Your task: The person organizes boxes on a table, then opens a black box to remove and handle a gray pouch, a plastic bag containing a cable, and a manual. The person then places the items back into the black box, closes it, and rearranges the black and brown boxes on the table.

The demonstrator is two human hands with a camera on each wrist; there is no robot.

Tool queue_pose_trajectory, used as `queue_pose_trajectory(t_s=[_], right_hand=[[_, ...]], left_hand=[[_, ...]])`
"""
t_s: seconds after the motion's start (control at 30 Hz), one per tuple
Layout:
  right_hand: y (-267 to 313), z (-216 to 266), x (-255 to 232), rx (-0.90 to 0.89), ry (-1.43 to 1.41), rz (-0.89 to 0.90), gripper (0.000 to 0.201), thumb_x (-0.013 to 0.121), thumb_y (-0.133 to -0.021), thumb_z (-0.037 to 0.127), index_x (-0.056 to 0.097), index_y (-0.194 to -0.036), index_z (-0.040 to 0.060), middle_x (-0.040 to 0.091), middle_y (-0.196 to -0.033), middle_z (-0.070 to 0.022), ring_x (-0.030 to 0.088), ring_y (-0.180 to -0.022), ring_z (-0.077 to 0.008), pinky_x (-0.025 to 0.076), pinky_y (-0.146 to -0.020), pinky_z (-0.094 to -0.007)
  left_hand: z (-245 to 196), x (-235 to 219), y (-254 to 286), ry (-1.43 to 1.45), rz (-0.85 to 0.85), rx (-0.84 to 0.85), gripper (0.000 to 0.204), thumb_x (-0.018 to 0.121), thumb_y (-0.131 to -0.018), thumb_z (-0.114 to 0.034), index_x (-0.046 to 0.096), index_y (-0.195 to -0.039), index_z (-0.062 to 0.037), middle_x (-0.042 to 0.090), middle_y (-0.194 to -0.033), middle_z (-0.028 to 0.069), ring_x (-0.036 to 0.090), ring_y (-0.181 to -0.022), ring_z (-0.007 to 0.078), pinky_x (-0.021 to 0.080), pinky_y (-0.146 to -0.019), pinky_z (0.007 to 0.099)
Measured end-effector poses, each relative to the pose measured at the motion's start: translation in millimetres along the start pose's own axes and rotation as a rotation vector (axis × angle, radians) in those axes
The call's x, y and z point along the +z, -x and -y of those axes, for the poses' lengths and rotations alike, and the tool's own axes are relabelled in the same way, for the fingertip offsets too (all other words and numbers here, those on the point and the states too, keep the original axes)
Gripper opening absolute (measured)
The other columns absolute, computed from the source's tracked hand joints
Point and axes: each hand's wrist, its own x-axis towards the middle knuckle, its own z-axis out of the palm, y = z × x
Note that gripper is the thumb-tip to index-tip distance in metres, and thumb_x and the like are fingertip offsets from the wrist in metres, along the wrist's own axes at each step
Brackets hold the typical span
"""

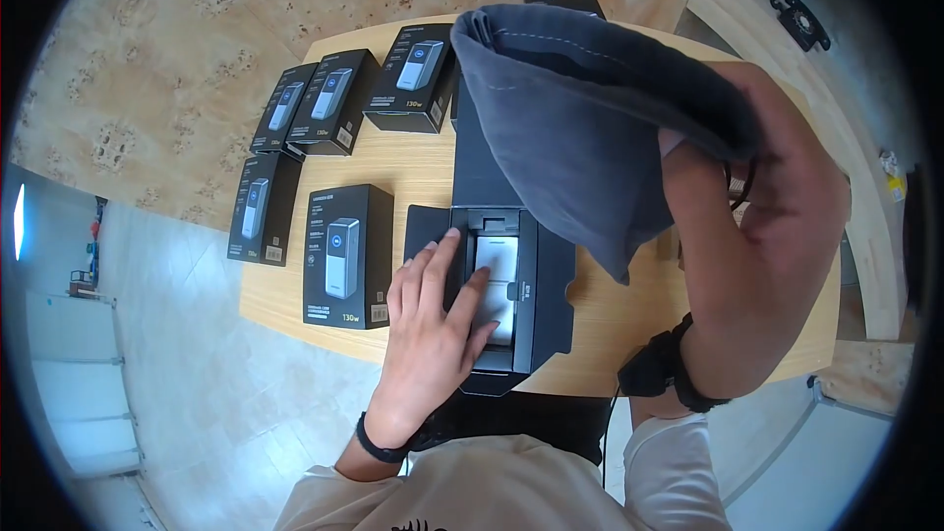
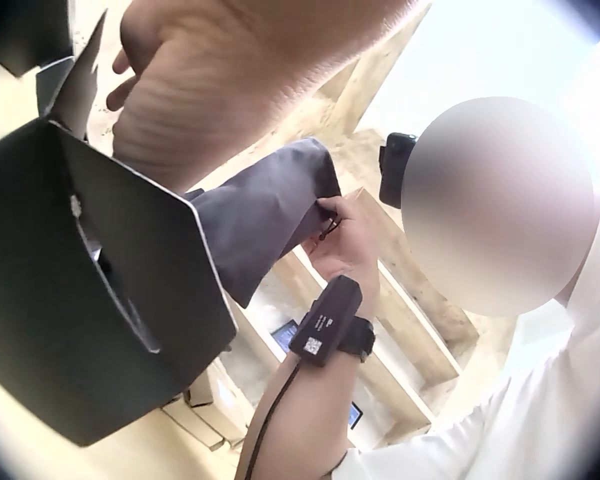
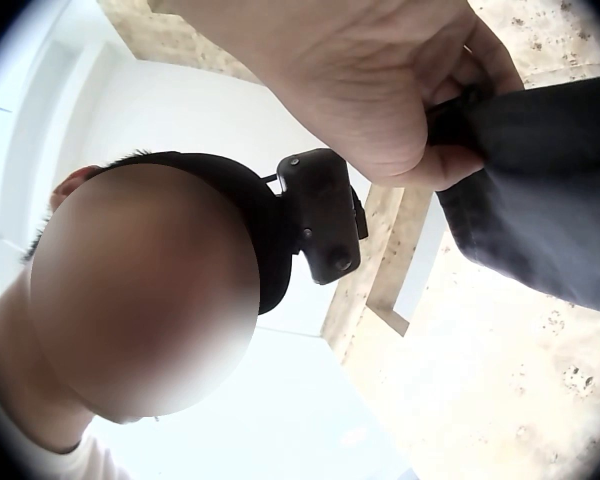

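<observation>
My right hand (image 1: 787,157) holds a dark grey cloth pouch (image 1: 590,128) up by its mouth, thumb and fingers pinching the fabric in the right wrist view. A dark cord loops beside that hand. Below the pouch, an opened black box (image 1: 546,305) lies on the table with its flaps spread. Inside its black insert sits a silver-white block-shaped device (image 1: 499,307). My left hand (image 1: 428,310) reaches over the box's left side, fingers extended, fingertips at the insert and over the device. In the left wrist view the box's dark outer flap (image 2: 100,280) fills the near side.
A closed black box (image 1: 346,256) printed with a device and "130w" stands left of the opened one. Several like it, such as this box (image 1: 411,77), stand farther back on the wooden table (image 1: 280,290). A black telephone (image 1: 799,20) is on a shelf at far right.
</observation>
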Motion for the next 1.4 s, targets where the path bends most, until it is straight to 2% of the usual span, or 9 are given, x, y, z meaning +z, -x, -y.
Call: queue_pose_trajectory(t_s=[0.07,0.23,0.37,0.47,0.6,0.63,0.8,1.13,1.4], right_hand=[[4,-1,2,-0.007,0.002,-0.11,0.023,0.069,-0.088,0.0,0.07,-0.111,-0.0055,0.065,-0.088,0.0022,0.05,-0.077,-0.0055,0.037,-0.069,-0.0222],[-17,37,-6,0.226,0.076,0.239,0.024,0.067,-0.087,-0.001,0.07,-0.111,-0.0054,0.068,-0.088,-0.0018,0.058,-0.082,-0.0065,0.046,-0.076,-0.0224],[-2,3,-4,0.061,-0.065,0.362,0.027,0.063,-0.085,-0.003,0.07,-0.111,-0.0057,0.07,-0.089,-0.0038,0.063,-0.085,-0.0079,0.048,-0.077,-0.023],[9,-4,4,0.075,-0.5,0.354,0.03,0.06,-0.082,-0.005,0.07,-0.11,-0.0057,0.071,-0.088,-0.0054,0.066,-0.082,-0.0086,0.05,-0.073,-0.0238],[0,16,8,0.078,-0.392,0.597,0.021,0.061,-0.082,-0.003,0.067,-0.102,-0.0029,0.07,-0.075,-0.0086,0.069,-0.067,-0.0137,0.051,-0.063,-0.0274],[2,10,15,0.082,-0.392,0.588,0.021,0.061,-0.082,-0.003,0.067,-0.102,-0.0029,0.07,-0.075,-0.0086,0.069,-0.067,-0.0137,0.051,-0.063,-0.0274],[9,-47,44,-0.176,0.235,0.664,0.014,0.069,-0.084,0.005,0.063,-0.093,-0.0036,0.068,-0.079,-0.0232,0.068,-0.079,-0.0446,0.055,-0.069,-0.0493],[15,-75,60,-0.138,0.315,0.755,0.014,0.074,-0.082,0.001,0.065,-0.092,-0.0041,0.071,-0.09,-0.025,0.07,-0.093,-0.0446,0.057,-0.078,-0.0503],[24,-86,63,-0.18,0.333,0.702,0.008,0.068,-0.081,-0.002,0.065,-0.088,-0.0018,0.069,-0.087,-0.0203,0.068,-0.09,-0.0408,0.056,-0.077,-0.048]], left_hand=[[1,-1,4,-0.025,0.046,0.061,0.048,0.083,-0.085,-0.026,0.073,-0.129,-0.012,0.042,-0.162,0.0185,0.04,-0.147,0.0434,0.031,-0.121,0.0578],[4,11,6,-0.006,0.057,0.108,0.029,0.078,-0.09,-0.028,0.079,-0.113,-0.0103,0.043,-0.161,0.0166,0.039,-0.148,0.042,0.029,-0.123,0.0575],[12,3,5,0.057,-0.107,0.103,0.029,0.083,-0.084,-0.022,0.077,-0.108,-0.0073,0.056,-0.148,0.0173,0.05,-0.14,0.0393,0.039,-0.116,0.0509],[16,5,21,0.742,-0.465,-0.181,0.029,0.078,-0.082,0.003,0.075,-0.111,-0.001,0.074,-0.117,0.0131,0.068,-0.116,0.0284,0.055,-0.094,0.038],[10,-18,28,1.437,-0.218,-0.244,0.101,0.073,-0.086,-0.058,0.033,-0.16,0.0001,0.043,-0.161,0.0191,0.044,-0.15,0.0315,0.032,-0.123,0.0467],[20,-8,31,1.555,-0.225,-0.13,0.092,0.082,-0.088,-0.04,0.037,-0.158,-0.0002,0.05,-0.155,0.0176,0.053,-0.142,0.0295,0.039,-0.118,0.0447],[25,10,23,1.172,-0.069,-0.466,0.084,0.079,-0.087,0.008,0.036,-0.158,0.0005,0.061,-0.138,0.015,0.072,-0.109,0.0212,0.056,-0.093,0.0309],[1,-11,25,0.291,-0.211,-0.214,0.059,0.084,-0.081,0.0,0.066,-0.136,-0.0091,0.05,-0.141,0.0123,0.06,-0.115,0.0262,0.055,-0.09,0.0363],[-1,-7,34,0.36,-0.154,-0.154,0.045,0.077,-0.081,0.007,0.071,-0.124,-0.0073,0.05,-0.139,0.0121,0.062,-0.111,0.0251,0.054,-0.091,0.0355]])
